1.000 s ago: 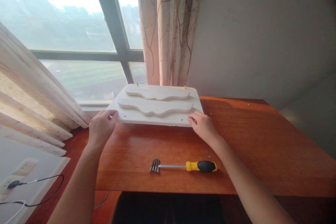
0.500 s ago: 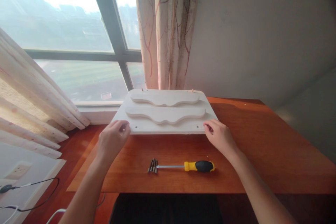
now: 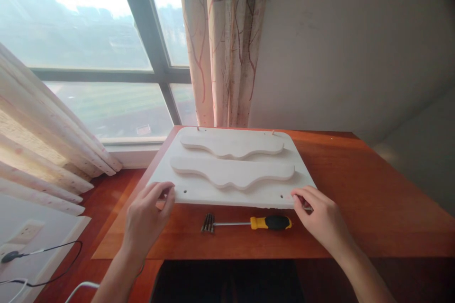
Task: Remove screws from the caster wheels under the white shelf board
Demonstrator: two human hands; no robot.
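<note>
A white board [image 3: 231, 199] with rounded far corners is pinched at its two near corners, by my left hand [image 3: 151, 215] on one side and my right hand [image 3: 316, 213] on the other. On top of it lie two white wavy-edged slats [image 3: 231, 144], [image 3: 231, 170], one behind the other. Small holes show near the board's front corners, and short wooden pegs [image 3: 273, 132] stand at its far edge. In front of the board, a yellow and black screwdriver [image 3: 270, 222] lies with its tip beside several dark screws [image 3: 208, 223].
The reddish wooden table [image 3: 366, 199] extends to the right, up to a grey wall [image 3: 337, 57]. Behind stand a curtain [image 3: 227, 57] and a window [image 3: 88, 38]. A wall socket with a black plug [image 3: 10, 256] and cables is at the lower left.
Both hands have brought the board nearer to me, with the slats riding on it. Its front edge is now close to the screwdriver, which has stayed in place.
</note>
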